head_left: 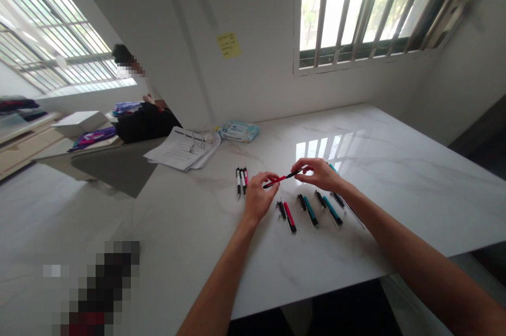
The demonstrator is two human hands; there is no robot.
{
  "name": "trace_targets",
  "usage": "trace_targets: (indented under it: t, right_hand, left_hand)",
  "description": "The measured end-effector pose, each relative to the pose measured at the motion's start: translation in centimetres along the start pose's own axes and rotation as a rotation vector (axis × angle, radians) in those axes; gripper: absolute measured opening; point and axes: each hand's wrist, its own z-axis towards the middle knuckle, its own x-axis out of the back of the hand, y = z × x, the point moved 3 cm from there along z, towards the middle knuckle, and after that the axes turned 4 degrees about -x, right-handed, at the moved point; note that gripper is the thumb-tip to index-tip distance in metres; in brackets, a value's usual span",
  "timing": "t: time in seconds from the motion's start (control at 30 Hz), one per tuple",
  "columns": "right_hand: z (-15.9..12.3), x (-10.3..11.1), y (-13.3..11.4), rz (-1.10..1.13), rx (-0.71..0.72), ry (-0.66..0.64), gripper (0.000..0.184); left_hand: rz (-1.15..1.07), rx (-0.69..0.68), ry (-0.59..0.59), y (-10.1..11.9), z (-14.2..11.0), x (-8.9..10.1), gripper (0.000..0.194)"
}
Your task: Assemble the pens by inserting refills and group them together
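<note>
Both hands hold one red and black pen (281, 178) level above the white marble table (395, 188). My left hand (259, 194) pinches its red end. My right hand (319, 173) pinches its black end. Below the hands lie several pens in a row: a red one (289, 217) and teal ones (310, 211) (332, 210). To the left, a small group of black, white and red pens (242, 180) lies side by side.
A stack of papers (182, 149) and a pack of wipes (239, 131) sit at the table's back left. A yellow sticky note (229, 45) is on the wall. A person (142, 114) sits at the far left behind another surface. The table's front edge runs near me.
</note>
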Motion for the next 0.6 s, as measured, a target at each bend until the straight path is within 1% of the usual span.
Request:
trace_targets:
  t: [0.13, 0.27, 0.37, 0.47, 0.53, 0.6]
  right_hand:
    - [0.03, -0.05, 0.18, -0.011, -0.020, 0.008, 0.022]
    - [0.06, -0.11, 0.14, -0.033, -0.036, -0.014, 0.026]
    - [0.02, -0.03, 0.13, -0.167, -0.094, 0.006, 0.031]
    - [-0.11, 0.15, 0.11, -0.286, -0.147, 0.023, 0.041]
    - [-0.20, 0.18, 0.09, -0.254, -0.141, -0.011, 0.037]
    - [-0.25, 0.17, 0.13, -0.163, -0.115, -0.056, 0.032]
  left_hand:
    - [-0.038, -0.026, -0.008, 0.07, 0.01, -0.09, 0.011]
    - [-0.059, -0.037, -0.004, 0.07, 0.01, -0.11, 0.012]
    - [-0.066, -0.036, 0.001, 0.12, 0.00, -0.05, 0.011]
    - [-0.062, -0.038, -0.007, 0.21, 0.02, -0.01, 0.010]
    - [-0.057, -0.034, -0.008, 0.17, 0.02, -0.03, 0.009]
    - [-0.053, -0.027, -0.003, 0.03, 0.00, -0.08, 0.008]
